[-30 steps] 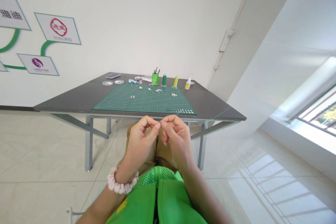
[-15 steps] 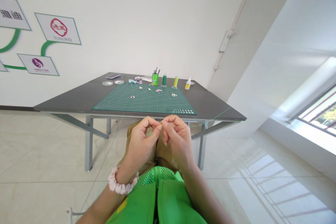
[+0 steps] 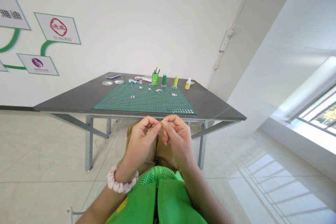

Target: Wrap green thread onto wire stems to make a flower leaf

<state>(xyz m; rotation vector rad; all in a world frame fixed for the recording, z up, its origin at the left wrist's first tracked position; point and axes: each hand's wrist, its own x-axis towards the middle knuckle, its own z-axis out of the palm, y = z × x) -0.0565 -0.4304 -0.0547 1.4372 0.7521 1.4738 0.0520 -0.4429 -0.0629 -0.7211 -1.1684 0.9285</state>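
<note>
My left hand and my right hand meet over my lap, just in front of the table edge. Thumb and forefinger of each are pinched, and the fingertips almost touch. What lies between them is too small and hidden to make out. A thin pale tip pokes up above my right hand. To the right of that hand, a fine green thread slants up over the table's edge; where its near end goes is hidden.
The dark table bears a green cutting mat with small flower pieces and white-handled scissors. Behind stand a green pen can, a dark green thread spool, a yellow-green spool and a glue bottle. A phone lies back left.
My left thumb has shifted slightly up and straightened against the forefinger. My right hand stays almost still, and the things on the table have not moved.
</note>
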